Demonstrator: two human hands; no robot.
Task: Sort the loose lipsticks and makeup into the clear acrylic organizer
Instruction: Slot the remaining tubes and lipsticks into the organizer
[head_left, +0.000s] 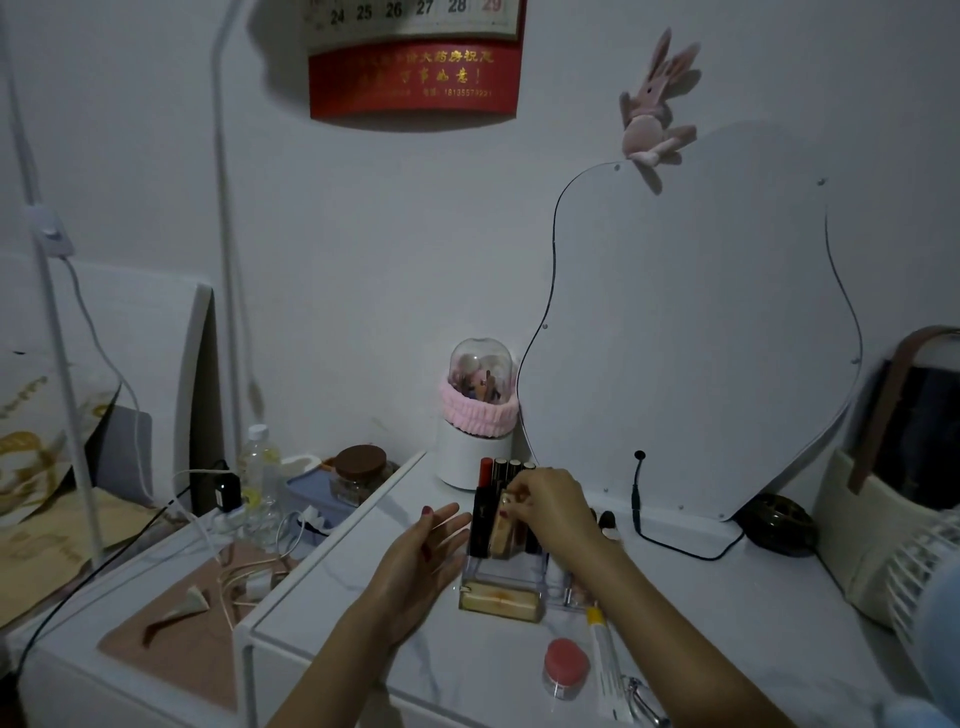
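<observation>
- Up on the wall, the red calendar (415, 78) is showing 24 to 29, its top cut off; the gold characters below are too blurred to read.
- The left hand (415, 561) is hovering just left of the clear organizer (501, 597), fingers straight and apart, holding nothing.
- The right hand (545, 506) is pinching a pale lipstick tube (503, 530) over the organizer's upright slots, among the dark lipsticks (501, 470) standing there; its label is unreadable.
- A pink-lidded jar (566, 667) is sitting near the table (727, 623) edge.

Glossy clear organizer (498, 587), seemingly plastic
</observation>
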